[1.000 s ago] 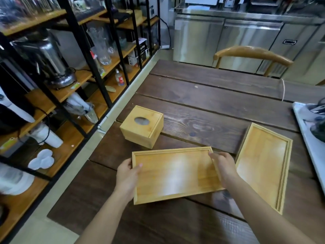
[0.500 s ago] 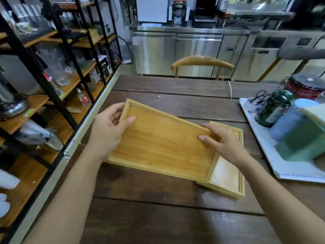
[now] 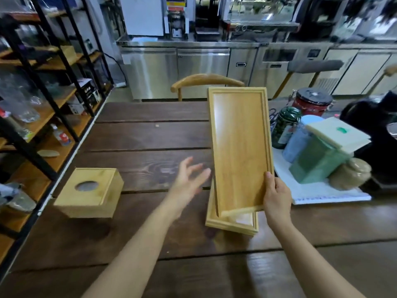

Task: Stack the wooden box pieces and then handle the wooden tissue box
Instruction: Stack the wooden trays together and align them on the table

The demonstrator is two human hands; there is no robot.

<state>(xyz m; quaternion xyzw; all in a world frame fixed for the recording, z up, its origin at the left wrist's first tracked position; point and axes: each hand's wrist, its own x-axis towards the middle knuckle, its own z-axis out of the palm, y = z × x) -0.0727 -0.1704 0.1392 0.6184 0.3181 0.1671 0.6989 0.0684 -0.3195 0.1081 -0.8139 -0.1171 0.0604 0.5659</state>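
A shallow wooden tray piece [image 3: 239, 147] lies lengthwise on top of a second wooden tray piece [image 3: 232, 224], whose near end sticks out below it. My right hand [image 3: 276, 196] grips the upper tray at its near right corner. My left hand [image 3: 189, 181] hovers open just left of the trays, fingers spread, touching nothing. The square wooden tissue box [image 3: 90, 191], with a round hole in its top, stands at the table's left edge, apart from both hands.
The dark plank table [image 3: 150, 136] carries a white tray [image 3: 322, 190] at the right with jars, a green box and a dark appliance. Black shelving with glassware runs along the left. A wooden chair [image 3: 206, 81] stands at the far side, steel cabinets behind.
The upper tray has been turned lengthwise and carried right onto the second tray. My left hand has let go of it and pulled away. The view has shifted, bringing the tissue box back in.
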